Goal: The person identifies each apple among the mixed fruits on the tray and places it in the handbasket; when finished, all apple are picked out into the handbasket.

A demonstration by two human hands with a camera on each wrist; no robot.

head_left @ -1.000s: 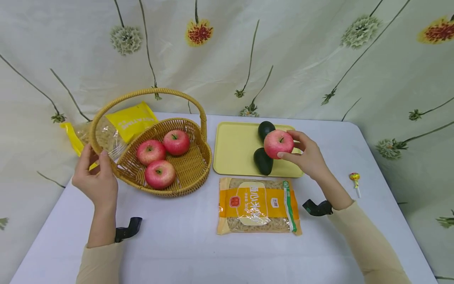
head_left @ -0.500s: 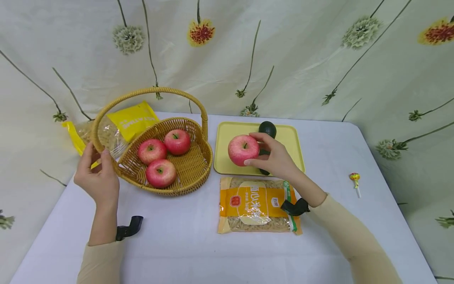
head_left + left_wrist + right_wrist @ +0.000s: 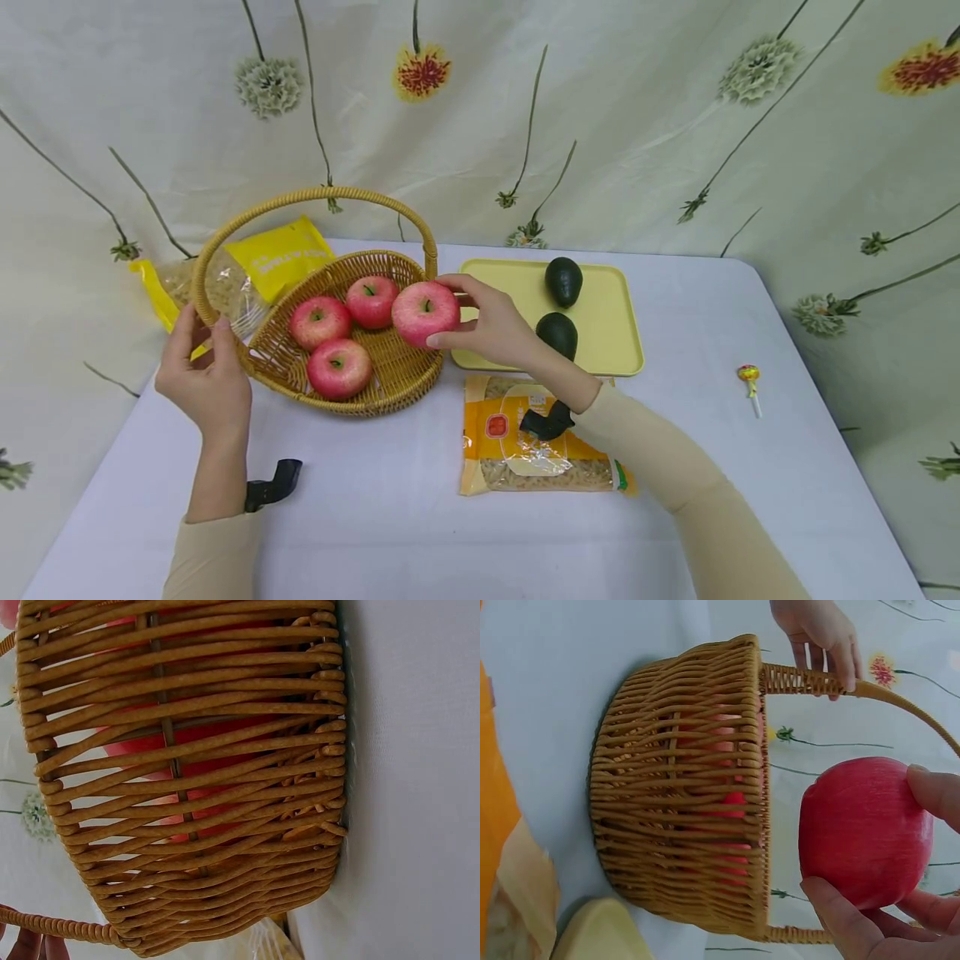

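A wicker basket [image 3: 405,379] with a tall arched handle holds three red apples, one of them the front apple [image 3: 339,369]. On the handle's left side, my left hand [image 3: 206,375] pinches the wrapped cane between thumb and fingers. My right hand [image 3: 495,329] grips a fourth red apple [image 3: 426,313] over the basket's right rim. In the right wrist view that apple [image 3: 866,832] is held above the rim, apart from the wicker. Through the weave in the left wrist view, red apples [image 3: 202,742] show partly.
A yellow tray [image 3: 611,333] bears two dark green avocados [image 3: 563,282]. In front lies an orange-labelled bag of grain-like pieces [image 3: 487,442], partly under the right forearm. Behind the basket is a yellow pasta bag [image 3: 281,258]. A lollipop [image 3: 749,379] lies far right.
My right hand has carried the apple leftward from above the avocados on the tray to the basket's right rim. The left hand keeps its hold on the handle, and the basket stays put.
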